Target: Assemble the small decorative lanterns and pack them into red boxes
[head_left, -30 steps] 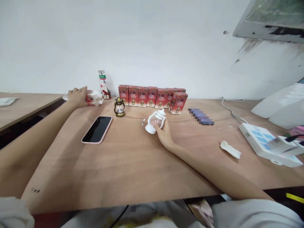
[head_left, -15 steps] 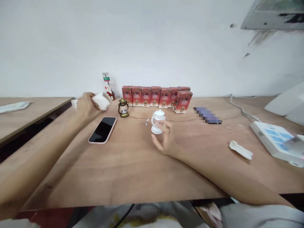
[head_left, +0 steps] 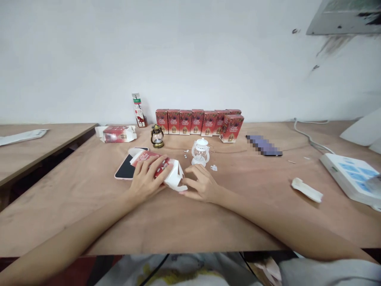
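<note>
My left hand (head_left: pixel 149 179) is wrapped round a red and white cardboard box (head_left: pixel 158 163), which lies on its side partly over a pink-edged phone (head_left: pixel 125 169). The box's white end flaps stand open towards my right hand (head_left: pixel 201 184). That hand's thumb and fingers close on the flaps at this end; the fingertips are partly hidden. Just beyond the right hand stands a small white lantern (head_left: pixel 200 153) with a clear globe. A bronze-coloured lantern (head_left: pixel 157 136) stands upright farther back on the left.
Several red boxes (head_left: pixel 185 122) line the wall, one in front. Another red box (head_left: pixel 117 134) lies with open flaps at back left, near a bottle (head_left: pixel 139 111). Right: a purple phone (head_left: pixel 263 145), a white scrap (head_left: pixel 307 190), a white device (head_left: pixel 351 176). Small white bits (head_left: pixel 213 167) lie by the lantern.
My left hand came from the back left to the middle and now holds a red box. One open box lies at back left. My right hand left the white lantern for the box's flaps.
</note>
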`<state>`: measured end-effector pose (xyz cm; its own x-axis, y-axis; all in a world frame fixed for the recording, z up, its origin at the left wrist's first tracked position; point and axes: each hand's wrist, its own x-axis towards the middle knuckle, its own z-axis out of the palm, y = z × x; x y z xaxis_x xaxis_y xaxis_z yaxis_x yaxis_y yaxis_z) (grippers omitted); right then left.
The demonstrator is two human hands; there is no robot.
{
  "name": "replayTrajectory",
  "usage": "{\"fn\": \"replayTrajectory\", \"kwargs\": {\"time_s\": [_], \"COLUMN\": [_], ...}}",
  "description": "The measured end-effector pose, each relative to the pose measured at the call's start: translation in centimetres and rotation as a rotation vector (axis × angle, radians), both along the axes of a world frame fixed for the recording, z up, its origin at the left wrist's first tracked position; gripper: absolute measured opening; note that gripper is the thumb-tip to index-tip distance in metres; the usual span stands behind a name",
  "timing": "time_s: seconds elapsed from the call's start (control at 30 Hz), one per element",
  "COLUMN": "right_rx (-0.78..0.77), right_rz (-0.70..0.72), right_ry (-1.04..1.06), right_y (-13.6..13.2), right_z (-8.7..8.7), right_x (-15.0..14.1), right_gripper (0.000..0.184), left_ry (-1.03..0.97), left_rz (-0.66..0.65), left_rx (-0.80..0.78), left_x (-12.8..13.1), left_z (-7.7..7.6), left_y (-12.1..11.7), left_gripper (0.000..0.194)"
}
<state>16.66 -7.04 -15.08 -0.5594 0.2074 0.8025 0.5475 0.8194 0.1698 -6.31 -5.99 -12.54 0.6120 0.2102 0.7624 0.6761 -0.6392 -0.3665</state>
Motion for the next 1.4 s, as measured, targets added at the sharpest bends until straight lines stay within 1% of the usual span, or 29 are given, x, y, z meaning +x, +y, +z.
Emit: {"fn": "replayTrajectory", "kwargs": {"time_s": [0.1,0.17,0.23,0.3,0.37,0.47,0.57,0.63,0.7,0.8,0.9,0.93,1.0,1.07,1.13,1.2,1.27,1.33,1.4], "right_rx": [-0.037,-0.081,-0.122,-0.13,-0.107,-0.061,-0.001,0.05,0.096,0.163,0.239,0.264,0.312,0.338,0.319,0.287,0.285,0.303,0.288], "right_rz": [-0.062,-0.091,-0.11,-0.118,-0.112,-0.108,-0.091,-0.068,-0.038,0.045,0.109,0.112,0.107,0.099,0.079,0.037,0.007,-0.003,-0.014], "right_ry": [0.065,0.123,0.19,0.24,0.257,0.283,0.273,0.207,0.137,0.061,0.011,0.005,0.026,0.074,0.123,0.143,0.134,0.108,0.088], "right_y": [-0.5,-0.9,-1.4,-1.8,-1.9,-1.7,-1.3,-1.0,-0.7,-0.4,-0.3,-0.4,-0.5,-0.5,-0.4,-0.4,-0.3,-0.4,-0.5], "right_z": [0.0,0.0,0.1,0.2,0.3,0.4,0.5,0.5,0.5,0.5,0.5,0.5,0.4,0.3,0.2,0.1,0.1,0.1,0.1], "right_x": [-0.2,-0.6,-1.0,-1.3,-1.4,-1.3,-1.0,-0.8,-0.8,-0.8,-0.7,-0.7,-0.6,-0.5,-0.4,-0.3,-0.2,-0.1,-0.1], "right_gripper": [0.045,0.051,0.046,0.036,0.026,0.016,0.013,0.011,0.011,0.013,0.013,0.014,0.015,0.016,0.011,0.008,0.012,0.015,0.02], "left_ry": [0.075,0.105,0.112,0.114,0.11,0.086,0.05,0.028,0.028,0.069,0.154,0.181,0.214,0.208,0.159,0.063,-0.066,-0.157,-0.175], "left_rz": [0.02,0.01,0.012,0.019,0.026,0.025,-0.018,-0.062,-0.09,-0.115,-0.185,-0.216,-0.264,-0.27,-0.203,-0.123,-0.108,-0.117,-0.076], "left_rx": [0.138,0.242,0.314,0.352,0.373,0.403,0.438,0.407,0.32,0.108,-0.098,-0.148,-0.224,-0.277,-0.329,-0.356,-0.313,-0.272,-0.293], "left_x": [0.2,0.4,0.5,0.6,0.5,0.3,0.2,-0.1,-0.4,-1.2,-2.0,-2.3,-2.8,-3.1,-2.9,-2.5,-1.8,-1.2,-0.9], "left_z": [0.1,0.5,0.8,1.1,1.3,1.3,1.2,1.2,1.3,1.4,1.5,1.5,1.4,1.4,1.4,1.6,1.7,1.7,1.7], "left_y": [-0.4,-0.6,-0.8,-0.8,-0.7,-0.6,-0.5,-0.4,0.0,0.8,2.0,2.3,2.9,3.0,2.7,2.0,1.2,0.6,0.3], "left_gripper": [0.035,0.032,0.031,0.033,0.035,0.032,0.036,0.042,0.048,0.061,0.072,0.073,0.069,0.055,0.044,0.05,0.057,0.052,0.044]}}
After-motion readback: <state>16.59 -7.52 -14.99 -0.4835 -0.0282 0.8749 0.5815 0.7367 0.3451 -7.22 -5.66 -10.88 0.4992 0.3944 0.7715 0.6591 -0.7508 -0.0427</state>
